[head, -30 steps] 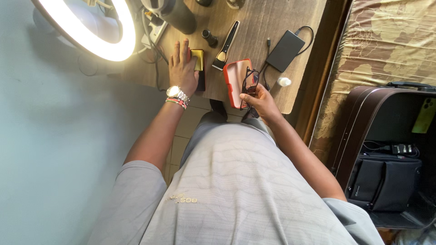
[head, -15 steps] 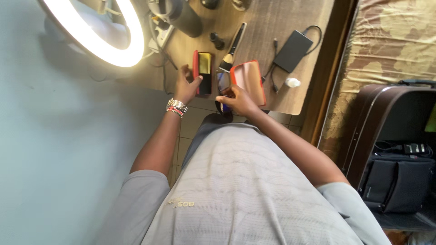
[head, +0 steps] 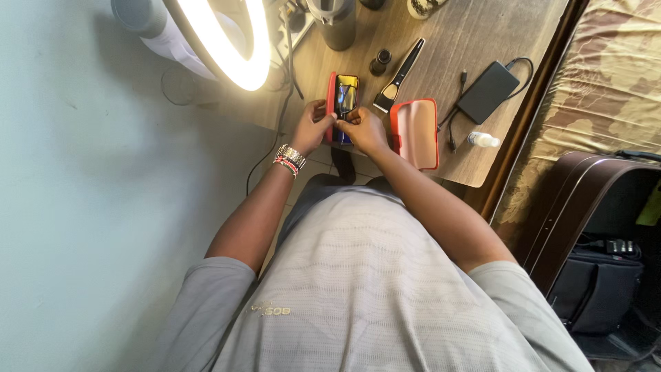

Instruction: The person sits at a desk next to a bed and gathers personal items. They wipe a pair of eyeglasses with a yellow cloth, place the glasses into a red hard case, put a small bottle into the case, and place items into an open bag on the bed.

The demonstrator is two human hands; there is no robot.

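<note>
Your wooden worktop [head: 475, 27] carries a lit ring light [head: 227, 41] and an open red case lid [head: 415, 132]. Your left hand [head: 313, 127] grips the red case [head: 341, 103] by its edge; your right hand [head: 363, 129] pinches the glasses [head: 344, 96] lying inside.

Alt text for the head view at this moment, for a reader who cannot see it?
Both hands, left hand and right hand, meet over an open red glasses case at the near edge of a wooden table, fitting dark glasses into it. Beside it lie a second red case half and a makeup brush, under a lit ring light.
</note>
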